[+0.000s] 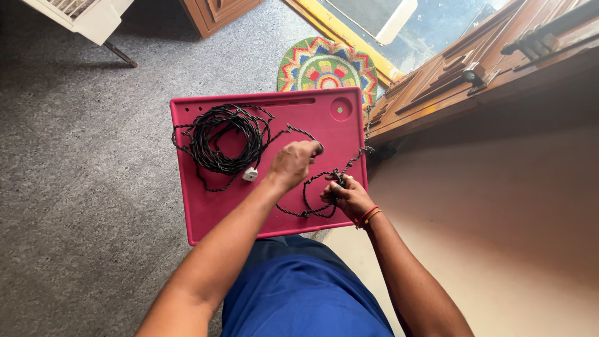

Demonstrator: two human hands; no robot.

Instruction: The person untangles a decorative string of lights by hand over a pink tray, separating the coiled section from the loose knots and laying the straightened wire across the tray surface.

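Grey carpet (81, 162) under red tray (324, 128), both hands (293, 163) gripping black cord (221, 137)

A: Bright daylight, I'd say, entering from the upper right, where the glass pane in the yellow-framed opening (430, 25) shows pale glare.

B: Yes, and the plain beige wall surface (499, 206) goes from deep shade under the carved brown wooden door (486, 62) to a lit patch lower down.

A: The grey speckled carpet (75, 187) is evenly lit, and darker in the top corner.

B: The flat magenta plastic tray (212, 212) is sharp, colours saturated. The left hand (292, 163) looks slightly soft.

A: Straight edges bow near the borders, a wide-lens effect.
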